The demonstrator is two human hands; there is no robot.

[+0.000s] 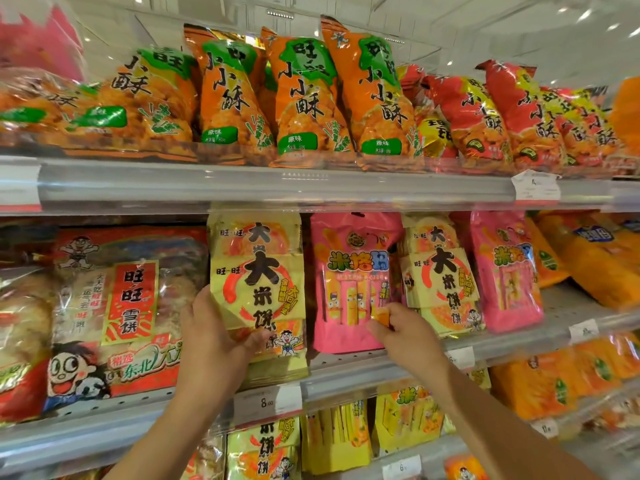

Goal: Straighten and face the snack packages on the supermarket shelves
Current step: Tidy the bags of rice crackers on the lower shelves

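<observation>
- The yellow rice-cracker package [258, 282] stands upright at the front of the middle shelf [346, 370], facing out, its top just under the shelf above; a second identical package shows behind its upper edge.
- The left hand [214, 336] reaches up from below and grips this yellow package at its lower left corner, fingers clamped on it: the thumb lies across the front near the bottom, and the other fingers wrap behind the left edge.
- The right hand [403, 332] is raised just right of the yellow package, against the lower right part of the pink package [353, 282]. Its fingers are curled and pinch a small orange bit at the pink package's front; what that bit is cannot be told.
- Both forearms are bare and slant up from the bottom of the view.
- Right of the pink package stand another yellow package [441, 275], tilted slightly, and a second pink one [507, 271].
- Left of the yellow rice-cracker package lies a large red-and-clear bag [121, 306] with a cartoon face.
- On the upper shelf [277, 185], above the yellow package, orange-and-green bags [304, 98] stand in a leaning row; red-and-yellow bags [485, 116] follow to their right.
- Below the yellow package, a price tag [268, 403] sits on the middle shelf's rail, with more yellow packets [405, 417] on the shelf beneath.
</observation>
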